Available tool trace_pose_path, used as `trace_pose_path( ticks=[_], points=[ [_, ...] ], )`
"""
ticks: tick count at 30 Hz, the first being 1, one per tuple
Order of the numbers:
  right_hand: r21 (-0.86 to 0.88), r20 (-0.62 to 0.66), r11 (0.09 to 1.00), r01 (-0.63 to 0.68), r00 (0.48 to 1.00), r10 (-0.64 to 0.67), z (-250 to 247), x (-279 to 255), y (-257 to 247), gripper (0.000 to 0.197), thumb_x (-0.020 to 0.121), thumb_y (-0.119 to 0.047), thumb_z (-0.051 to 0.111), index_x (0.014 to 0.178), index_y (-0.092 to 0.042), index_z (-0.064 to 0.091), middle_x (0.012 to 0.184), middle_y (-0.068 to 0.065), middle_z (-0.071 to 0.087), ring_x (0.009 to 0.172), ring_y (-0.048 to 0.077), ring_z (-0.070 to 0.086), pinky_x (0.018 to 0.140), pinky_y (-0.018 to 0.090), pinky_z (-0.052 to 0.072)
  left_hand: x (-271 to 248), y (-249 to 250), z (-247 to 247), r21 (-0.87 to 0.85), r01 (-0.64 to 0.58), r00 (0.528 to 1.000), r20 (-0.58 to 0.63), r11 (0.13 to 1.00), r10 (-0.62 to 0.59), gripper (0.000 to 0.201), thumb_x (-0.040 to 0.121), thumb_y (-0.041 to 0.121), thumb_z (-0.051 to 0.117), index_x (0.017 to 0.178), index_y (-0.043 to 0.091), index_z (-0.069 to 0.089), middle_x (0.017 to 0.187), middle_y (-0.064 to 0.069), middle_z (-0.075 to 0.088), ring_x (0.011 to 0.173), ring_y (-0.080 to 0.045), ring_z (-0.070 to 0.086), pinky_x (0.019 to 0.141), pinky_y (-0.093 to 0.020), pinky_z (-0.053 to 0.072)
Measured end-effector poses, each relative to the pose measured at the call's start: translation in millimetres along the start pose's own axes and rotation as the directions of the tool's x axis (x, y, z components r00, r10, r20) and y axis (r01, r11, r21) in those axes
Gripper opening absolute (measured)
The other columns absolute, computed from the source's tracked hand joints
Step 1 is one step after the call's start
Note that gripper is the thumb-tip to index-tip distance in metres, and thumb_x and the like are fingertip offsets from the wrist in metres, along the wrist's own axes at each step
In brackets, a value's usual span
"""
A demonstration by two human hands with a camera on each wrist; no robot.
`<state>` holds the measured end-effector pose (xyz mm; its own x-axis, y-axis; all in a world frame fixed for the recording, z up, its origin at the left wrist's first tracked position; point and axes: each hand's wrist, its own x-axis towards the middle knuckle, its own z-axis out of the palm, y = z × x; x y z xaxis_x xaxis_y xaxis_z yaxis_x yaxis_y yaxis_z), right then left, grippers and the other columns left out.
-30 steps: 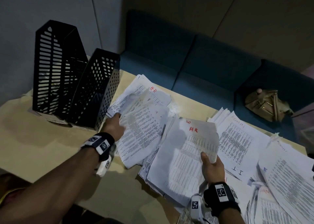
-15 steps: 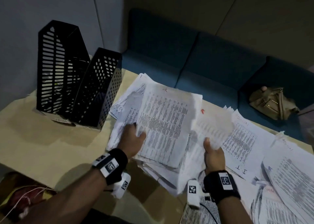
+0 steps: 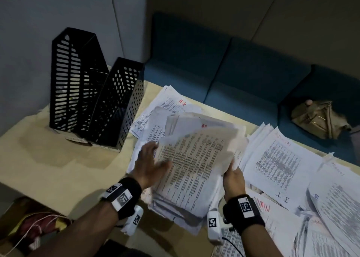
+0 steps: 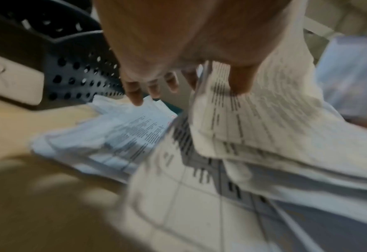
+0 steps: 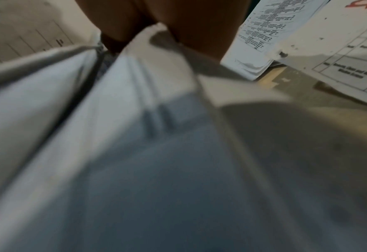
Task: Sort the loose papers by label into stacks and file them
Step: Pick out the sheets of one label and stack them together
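A thick stack of printed papers (image 3: 194, 171) lies tilted in the middle of the table (image 3: 58, 159). My right hand (image 3: 232, 174) grips its right edge; the right wrist view shows the fingers (image 5: 195, 29) curled over blurred sheets (image 5: 135, 119). My left hand (image 3: 153, 163) is spread at the stack's left edge. Its thumb rests on the top sheet (image 4: 264, 119) and its fingers (image 4: 135, 92) are straight. A sheet marked HR (image 3: 175, 104) lies behind. Two black file holders, one slotted (image 3: 76, 85) and one perforated (image 3: 118, 104), stand at the left.
More piles marked ADMIN and IT (image 3: 278, 163) cover the table's right side. A blue sofa (image 3: 214, 71) runs behind the table, with a tan bag (image 3: 319, 118) on it. A box with wires (image 3: 35, 227) sits low at the left.
My left hand carried sheets from the left pile over onto the stack in my right hand, then let go and spread open at its edge. My right hand kept its grip.
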<state>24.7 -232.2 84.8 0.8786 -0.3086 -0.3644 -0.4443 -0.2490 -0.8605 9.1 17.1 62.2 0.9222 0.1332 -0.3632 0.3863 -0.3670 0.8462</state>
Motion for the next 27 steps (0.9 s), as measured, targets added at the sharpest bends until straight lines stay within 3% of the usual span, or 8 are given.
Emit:
trace_pose_path(
  ticks=[3,4,7,10,13,18,23,27],
  points=[
    [-0.017,0.029,1.0,0.007,1.0,-0.007,1,-8,-2,0.106,0.044,-0.101,0.016,0.083,-0.018,0.067,0.078,-0.002,0.065,0.069,0.013,0.056,0.073,0.03,0.045,1,8,-2,-0.244,0.131,0.991,0.037,0.961,-0.126,0.059,0.087,0.034,0.066,0.136,0.026,0.034,0.137,0.006,0.038,0.122,-0.015,0.041,0.098,-0.032,0.04],
    [-0.016,0.043,1.0,-0.003,0.999,0.004,2,-10,1,0.119,0.04,-0.102,0.014,0.102,-0.017,0.068,0.096,0.003,0.068,0.082,0.016,0.06,0.085,0.035,0.045,-1,8,-2,-0.24,0.157,0.986,0.093,0.958,-0.139,0.051,0.088,0.033,0.065,0.131,0.023,0.041,0.114,0.011,0.044,0.122,-0.016,0.046,0.099,-0.033,0.04],
    [-0.02,0.084,0.999,-0.042,0.996,0.044,7,-18,0,0.114,0.053,-0.094,0.001,0.143,-0.033,0.036,0.146,0.01,0.042,0.132,0.033,0.041,0.112,0.048,0.027,-7,0,4,-0.067,0.174,0.973,0.168,0.982,-0.161,0.055,0.084,0.032,0.07,0.13,0.015,0.046,0.127,0.005,0.056,0.125,-0.023,0.049,0.106,-0.041,0.039],
    [0.001,0.157,0.999,-0.047,0.987,0.046,9,-19,5,0.12,0.051,-0.098,0.019,0.147,-0.027,0.027,0.151,0.004,0.035,0.137,0.029,0.035,0.11,0.044,0.027,-18,-17,12,-0.022,0.145,0.952,0.276,0.989,-0.134,0.057,0.078,0.029,0.076,0.126,0.027,0.047,0.124,0.004,0.061,0.113,-0.012,0.055,0.105,-0.033,0.041],
    [-0.172,0.187,0.983,0.059,0.982,-0.027,10,-11,13,0.094,0.07,-0.083,0.039,0.128,-0.01,0.053,0.116,0.004,0.064,0.102,0.02,0.06,0.082,0.025,0.041,-30,-34,21,-0.07,0.11,0.94,0.331,0.991,-0.081,0.073,0.061,0.055,0.082,0.122,0.035,0.048,0.123,0.011,0.062,0.114,-0.007,0.058,0.106,-0.04,0.043],
    [-0.376,0.294,0.925,0.057,0.954,0.06,16,0,48,0.095,0.053,-0.096,0.037,0.103,-0.019,0.062,0.079,-0.004,0.071,0.071,0.016,0.069,0.068,0.035,0.057,-18,-21,12,-0.372,0.116,0.993,0.07,0.921,-0.097,0.084,0.072,0.049,0.076,0.14,0.044,0.027,0.142,0.019,0.038,0.131,-0.009,0.034,0.111,-0.045,0.027],
    [-0.146,0.245,0.989,0.035,0.969,0.002,26,-7,20,0.072,0.086,-0.034,0.065,0.142,-0.023,0.021,0.134,0.005,0.047,0.115,0.022,0.052,0.093,0.034,0.044,0,-4,6,-0.249,-0.079,0.993,0.068,0.965,0.099,0.076,0.084,-0.008,0.057,0.124,0.055,0.041,0.15,0.012,0.028,0.126,0.005,0.036,0.082,-0.009,0.044],
    [-0.113,0.143,0.972,0.206,0.972,-0.189,24,7,12,0.092,0.074,-0.034,0.077,0.141,-0.043,0.014,0.149,0.007,0.034,0.132,0.021,0.039,0.103,0.033,0.035,2,-4,9,-0.179,-0.171,0.957,0.204,0.969,0.207,0.097,0.078,-0.014,0.05,0.135,0.062,0.026,0.144,0.036,0.022,0.125,0.022,0.03,0.093,-0.024,0.045]
  ],
)
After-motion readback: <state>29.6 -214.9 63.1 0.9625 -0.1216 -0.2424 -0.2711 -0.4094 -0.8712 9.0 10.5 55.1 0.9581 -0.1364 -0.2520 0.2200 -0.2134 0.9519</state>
